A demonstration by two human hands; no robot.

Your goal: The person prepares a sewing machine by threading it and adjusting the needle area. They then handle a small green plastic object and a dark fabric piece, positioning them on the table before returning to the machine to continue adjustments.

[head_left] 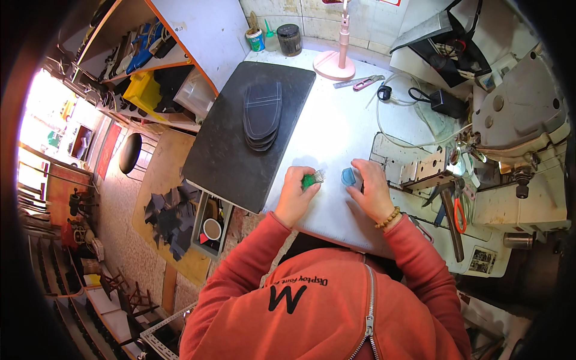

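Above the white tabletop (318, 111), my left hand (292, 197) is closed on a small green piece (308, 180) with a row of thin metal prongs pointing right; they look like needles. Across a short gap, my right hand (376, 195) pinches a small translucent blue plastic piece (348, 176), like a little cap or case. Beyond my left hand lies a black mat (222, 141), which bears a stack of dark, round-ended stitched pieces (262, 111).
A sewing machine (522, 114) stands at right, with orange-handled scissors (460, 214) and a hammer (451, 222) near it. A pink lamp stand (342, 60), a cutter (366, 84) and a dark jar (290, 40) stand or lie at the back. An open drawer (227, 225) juts out below the mat.
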